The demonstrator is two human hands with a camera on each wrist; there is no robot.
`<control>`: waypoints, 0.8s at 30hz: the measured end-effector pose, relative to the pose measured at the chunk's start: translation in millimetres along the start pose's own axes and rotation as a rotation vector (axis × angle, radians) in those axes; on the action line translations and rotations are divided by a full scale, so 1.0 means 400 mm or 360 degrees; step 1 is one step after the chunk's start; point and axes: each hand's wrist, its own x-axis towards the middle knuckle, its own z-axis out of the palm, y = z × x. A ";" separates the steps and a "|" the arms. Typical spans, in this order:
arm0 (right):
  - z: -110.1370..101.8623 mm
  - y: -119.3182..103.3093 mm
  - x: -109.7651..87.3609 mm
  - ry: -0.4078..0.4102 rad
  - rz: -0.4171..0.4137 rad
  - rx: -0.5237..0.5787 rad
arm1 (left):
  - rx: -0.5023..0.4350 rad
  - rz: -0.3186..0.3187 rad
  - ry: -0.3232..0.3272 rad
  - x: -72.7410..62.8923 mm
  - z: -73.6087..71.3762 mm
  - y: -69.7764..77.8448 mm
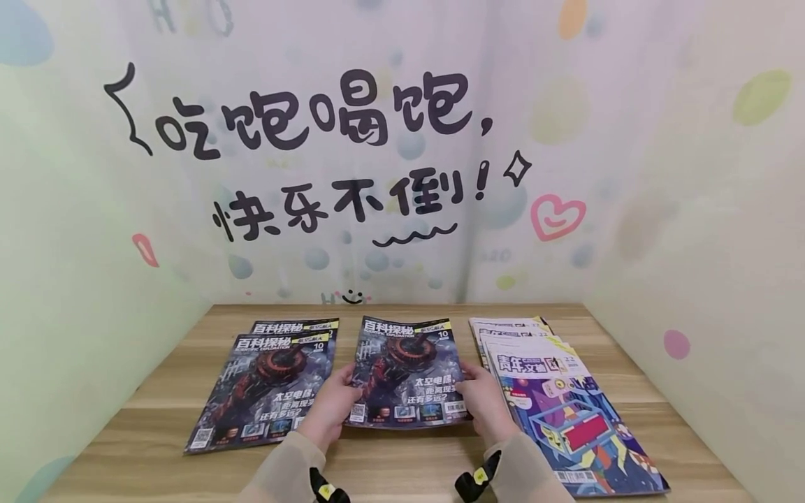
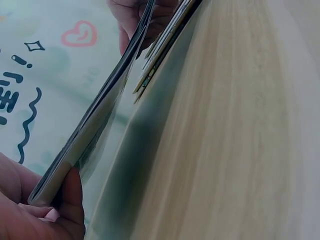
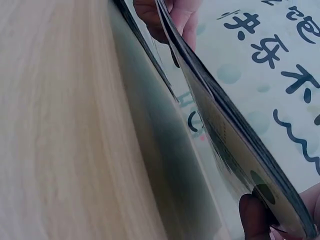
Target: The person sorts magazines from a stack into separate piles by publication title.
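Both hands hold up a dark-covered magazine (image 1: 402,370) by its two side edges, its cover facing up. My left hand (image 1: 333,405) pinches the left edge, thumb on top and fingers underneath, and my right hand (image 1: 484,402) grips the right edge likewise. In the left wrist view the magazine (image 2: 95,110) is seen edge-on, raised off the tabletop, with the left hand (image 2: 40,205) at its near side. The right wrist view shows the magazine's pages (image 3: 235,130) from the side, with right-hand fingers (image 3: 254,217) under it.
To the left lie overlapping magazines (image 1: 264,391) with the same dark cover. On the right stands a fanned pile of colourful magazines (image 1: 578,426). All rest on a wooden table (image 1: 402,464), bounded by a printed wall (image 1: 377,272) behind and walls at both sides.
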 end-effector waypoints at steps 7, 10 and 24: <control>0.055 -0.005 -0.004 -0.0072 -0.0158 0.0080 | 0.0045 -0.0004 0.0024 -0.016 -0.067 0.002; 0.084 -0.012 -0.012 -0.0115 -0.0209 0.0114 | 0.0062 -0.0002 0.0020 -0.023 -0.107 -0.001; 0.255 -0.061 -0.061 -0.0363 -0.0230 0.0218 | 0.0047 -0.0169 0.0033 -0.065 -0.309 -0.010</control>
